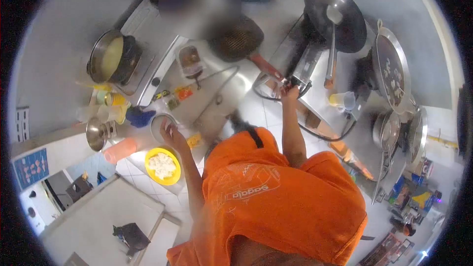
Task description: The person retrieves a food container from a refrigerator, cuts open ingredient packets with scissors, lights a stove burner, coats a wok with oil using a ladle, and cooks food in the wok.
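Observation:
My left hand (172,135) reaches over a small grey bowl (157,124) on the left steel counter, its fingers curled inside the rim. Anything between those fingers is too small to make out. Out to the right, my right hand (290,91) is closed at the end of the red handle (267,66) of a dark frying pan (237,39), beside the front of the right stove. Near my left forearm is a yellow plate (178,171) with white pieces of food. A blue cloth (140,116) lies beside the grey bowl.
A pot (112,56) with yellowish liquid stands on the left stove. At the right are a wok (353,29) with a ladle, a large pan (391,71) and a plastic jug (345,100). A black hose loops near the right counter's edge. The top centre is blurred.

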`<state>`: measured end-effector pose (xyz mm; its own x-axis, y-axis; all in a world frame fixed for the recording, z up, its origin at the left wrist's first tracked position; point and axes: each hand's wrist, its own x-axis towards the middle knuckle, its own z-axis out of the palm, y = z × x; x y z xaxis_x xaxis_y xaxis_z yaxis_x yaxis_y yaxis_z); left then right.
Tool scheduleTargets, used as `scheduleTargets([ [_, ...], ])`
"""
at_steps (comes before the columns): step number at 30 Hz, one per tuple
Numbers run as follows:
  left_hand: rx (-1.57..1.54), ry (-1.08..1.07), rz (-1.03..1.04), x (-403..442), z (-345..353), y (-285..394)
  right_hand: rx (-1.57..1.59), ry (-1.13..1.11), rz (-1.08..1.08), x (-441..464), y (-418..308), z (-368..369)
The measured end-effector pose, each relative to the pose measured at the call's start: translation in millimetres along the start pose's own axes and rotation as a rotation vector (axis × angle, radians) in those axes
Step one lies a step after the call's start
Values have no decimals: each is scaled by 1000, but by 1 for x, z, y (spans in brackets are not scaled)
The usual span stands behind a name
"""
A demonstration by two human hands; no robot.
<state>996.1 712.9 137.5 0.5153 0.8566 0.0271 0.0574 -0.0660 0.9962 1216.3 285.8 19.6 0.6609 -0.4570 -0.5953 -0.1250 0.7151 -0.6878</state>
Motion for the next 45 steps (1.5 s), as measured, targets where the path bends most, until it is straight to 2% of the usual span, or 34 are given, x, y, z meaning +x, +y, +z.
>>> scheduleTargets([
  [4, 125, -32, 44, -12, -20, 0, 377, -277, 219, 23, -4, -21],
  [5, 135, -63, -60, -19, -22, 16, 326, -204, 197, 22, -4, -16],
  [8, 61, -62, -49, -27, -30, 19, 151, -141, 328, -34, -26, -5],
  [9, 52, -66, -57, -31, -31, 22, 90, -83, 358, -26, -22, -17],
  [12, 37, -80, -97, -44, -43, 26, -302, -248, 97, -53, -25, -67],
  [13, 23, -101, -47, -47, -50, 13, -307, -120, 134, -82, -40, -70],
  [15, -8, -158, 48, -55, -60, -16, -295, -22, 79, -87, -51, -115],
  [16, -34, -195, -18, -60, -60, -19, -288, 30, 51, -79, -60, -142],
  [18, -81, -264, -153, -78, -56, -17, -586, -40, -215, -54, -90, -197],
  [19, -56, -318, -204, -88, -51, 5, -739, -76, -342, -51, -100, -217],
  [20, -21, -361, -190, -93, -52, 0, -612, 4, -128, -104, -131, -190],
  [22, 46, -438, -155, -103, -51, -14, -514, 254, -115, -95, -162, -204],
  [26, -48, -557, -168, -122, -28, -11, -596, 172, -286, -95, -203, -201],
  [29, -79, -729, -143, -142, 16, 0, -635, 119, -336, -68, -216, -195],
  [32, 85, -1021, -133, -160, 79, 9, -547, 21, -299, -49, -216, -181],
  [34, 222, -1142, -99, -172, 133, -1, -513, -68, -213, -22, -217, -192],
  [35, 294, -1205, -80, -179, 164, -10, -509, -40, -231, -18, -215, -192],
  [38, 368, -1148, 163, -206, 256, -47, -602, -129, -203, -22, -230, -186],
  [41, 524, -1108, 587, -224, 328, -62, -558, -104, -249, -36, -245, -181],
  [44, 710, -931, 612, -247, 377, -87, -514, -93, -261, -44, -267, -189],
  [45, 741, -884, 581, -254, 383, -76, -525, -94, -261, -46, -277, -192],
])
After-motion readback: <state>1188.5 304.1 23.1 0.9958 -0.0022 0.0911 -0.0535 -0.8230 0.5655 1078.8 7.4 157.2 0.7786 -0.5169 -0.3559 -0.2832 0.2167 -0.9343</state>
